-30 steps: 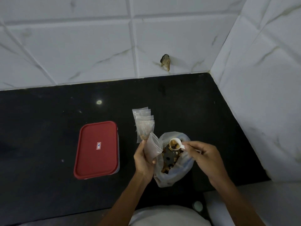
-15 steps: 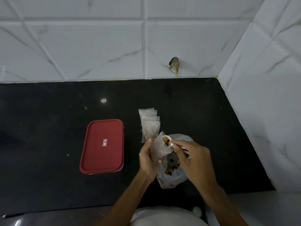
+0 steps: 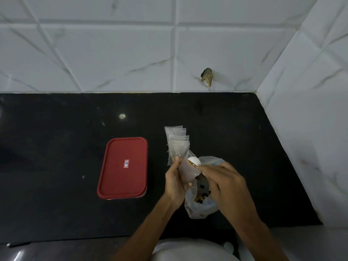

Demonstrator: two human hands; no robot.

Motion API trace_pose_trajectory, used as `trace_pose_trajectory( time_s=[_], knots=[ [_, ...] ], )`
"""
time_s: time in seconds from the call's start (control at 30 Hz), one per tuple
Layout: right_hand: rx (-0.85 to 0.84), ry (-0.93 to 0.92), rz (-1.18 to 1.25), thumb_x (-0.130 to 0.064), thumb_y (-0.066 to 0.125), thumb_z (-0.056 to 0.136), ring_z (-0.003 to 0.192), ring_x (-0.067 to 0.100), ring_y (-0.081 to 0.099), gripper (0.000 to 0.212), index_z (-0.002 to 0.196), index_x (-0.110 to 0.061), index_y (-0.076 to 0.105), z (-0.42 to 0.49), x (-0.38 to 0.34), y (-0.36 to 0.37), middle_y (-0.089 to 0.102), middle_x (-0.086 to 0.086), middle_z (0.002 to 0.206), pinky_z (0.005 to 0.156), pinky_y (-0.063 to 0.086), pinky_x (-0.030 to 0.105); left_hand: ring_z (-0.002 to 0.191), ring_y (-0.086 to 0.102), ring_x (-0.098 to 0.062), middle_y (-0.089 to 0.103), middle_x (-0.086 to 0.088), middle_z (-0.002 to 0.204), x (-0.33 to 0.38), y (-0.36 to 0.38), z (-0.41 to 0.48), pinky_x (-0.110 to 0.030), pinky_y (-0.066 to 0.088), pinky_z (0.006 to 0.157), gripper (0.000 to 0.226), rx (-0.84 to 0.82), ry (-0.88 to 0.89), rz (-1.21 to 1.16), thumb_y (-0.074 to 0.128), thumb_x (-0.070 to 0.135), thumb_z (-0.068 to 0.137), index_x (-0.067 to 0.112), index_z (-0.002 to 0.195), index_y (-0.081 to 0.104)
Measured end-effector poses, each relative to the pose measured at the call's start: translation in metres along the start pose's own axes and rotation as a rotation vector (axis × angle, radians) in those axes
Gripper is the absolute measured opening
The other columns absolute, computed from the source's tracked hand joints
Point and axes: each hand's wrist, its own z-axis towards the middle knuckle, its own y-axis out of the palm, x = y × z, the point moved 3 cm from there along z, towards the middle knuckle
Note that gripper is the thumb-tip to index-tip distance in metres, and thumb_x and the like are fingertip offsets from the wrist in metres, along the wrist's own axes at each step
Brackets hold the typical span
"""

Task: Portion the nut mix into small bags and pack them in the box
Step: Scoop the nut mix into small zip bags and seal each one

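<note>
Black counter [image 3: 56, 157], seen from the head camera. The red-lidded box [image 3: 122, 167] lies at left, lid still on and well apart from the work. The large bag of nut mix [image 3: 199, 206] stands open at near right. The left hand [image 3: 175, 183] curls round an open small bag [image 3: 187, 171] above it. The right hand [image 3: 224, 183] pinches the handle of a white scoop [image 3: 194, 161] at that bag's mouth. A stack of small bags [image 3: 177, 144] lies just beyond.

Risk: the thin mouth looks scarcely wider than the scoop. If it folds or the left grip slips, nuts would probably spill. Those falling left would miss the large bag and scatter on the counter.

Change: half a second ago the scoop's bowl faced up, showing nuts. It is now turned over, white back uppermost.
</note>
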Motion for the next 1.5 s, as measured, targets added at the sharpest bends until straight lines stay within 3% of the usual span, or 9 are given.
trace_pose_trajectory(
  time_s=[0.37,0.5,0.67,0.77,0.87,1.07,1.27,1.4,1.5],
  knots=[
    [0.09,-0.033,-0.086,0.01,0.056,0.074,0.096,0.017,0.065,0.041,0.105,-0.008,0.076,-0.007,0.007,0.003,0.072,0.002,0.101,0.087,0.047,0.021,0.069,0.068,-0.017,0.07,-0.014,0.1,-0.003,-0.001,0.003,-0.022,0.049,0.045,0.049,-0.003,-0.036,-0.024,0.046,0.05,0.103,0.008,0.111,0.07],
    [0.133,-0.159,-0.241,-0.021,0.053,0.083,0.083,0.017,0.065,0.03,0.092,-0.006,0.078,-0.005,-0.008,-0.003,0.075,0.004,0.088,0.067,0.059,0.03,0.066,0.066,-0.017,0.068,-0.015,0.101,-0.007,-0.003,0.006,-0.023,0.048,0.043,0.051,0.0,-0.044,-0.049,0.047,0.049,0.103,0.005,0.122,0.065],
    [0.249,0.138,-0.032,-0.008,0.07,0.083,0.08,0.0,0.062,0.017,0.099,-0.011,0.072,-0.013,0.031,-0.021,0.067,-0.001,0.09,0.069,0.055,0.015,0.063,0.071,-0.017,0.073,-0.009,0.087,-0.003,0.002,-0.003,-0.024,0.053,0.044,0.039,-0.032,-0.052,-0.101,0.046,0.04,0.103,0.008,0.116,0.065],
    [0.151,0.269,-0.099,-0.003,0.076,0.081,0.076,0.0,0.062,0.02,0.1,-0.01,0.074,-0.024,0.069,-0.016,0.069,0.001,0.086,0.066,0.049,0.01,0.073,0.073,-0.017,0.075,-0.008,0.096,-0.006,-0.009,0.0,-0.026,0.054,0.049,0.044,0.055,-0.031,-0.072,0.052,0.047,0.098,0.013,0.121,0.069],
    [-0.025,0.303,-0.196,-0.014,0.071,0.086,0.076,0.001,0.061,0.017,0.103,-0.017,0.074,-0.036,0.094,0.008,0.068,-0.003,0.086,0.069,0.053,0.02,0.078,0.069,-0.016,0.071,-0.007,0.108,-0.014,-0.024,0.004,-0.026,0.049,0.052,0.056,0.121,-0.033,-0.015,0.057,0.056,0.095,0.016,0.133,0.065],
    [-0.056,0.32,-0.26,-0.01,0.068,0.089,0.078,0.013,0.061,0.017,0.104,-0.013,0.075,-0.031,0.094,0.041,0.066,0.006,0.089,0.068,0.05,0.023,0.077,0.066,-0.019,0.072,-0.013,0.112,-0.021,-0.03,0.005,-0.021,0.045,0.044,0.049,0.177,-0.04,-0.1,0.048,0.052,0.1,0.015,0.119,0.074],
    [-0.007,0.291,-0.15,-0.002,0.071,0.084,0.064,0.009,0.062,0.016,0.08,-0.016,0.075,-0.033,0.093,0.065,0.067,-0.004,0.068,0.059,0.053,0.022,0.081,0.066,-0.021,0.072,-0.014,0.115,-0.024,-0.032,0.009,-0.023,0.045,0.048,0.052,0.207,-0.049,-0.109,0.047,0.055,0.1,0.015,0.122,0.072],
    [0.063,0.347,0.054,-0.005,0.068,0.089,0.072,0.002,0.066,0.014,0.09,-0.016,0.078,-0.042,0.084,0.073,0.072,-0.006,0.078,0.066,0.053,0.018,0.076,0.065,-0.02,0.07,-0.016,0.115,-0.025,-0.032,0.011,-0.022,0.043,0.043,0.056,0.207,-0.031,-0.111,0.047,0.056,0.099,0.013,0.125,0.07],
    [-0.011,0.435,0.205,-0.009,0.067,0.09,0.082,-0.003,0.067,0.014,0.093,-0.018,0.078,-0.041,0.085,0.078,0.074,-0.011,0.084,0.074,0.051,0.011,0.083,0.067,-0.023,0.069,-0.017,0.12,-0.028,-0.035,0.014,-0.028,0.044,0.056,0.057,0.2,-0.028,-0.107,0.049,0.057,0.097,0.014,0.128,0.07]
  ],
)
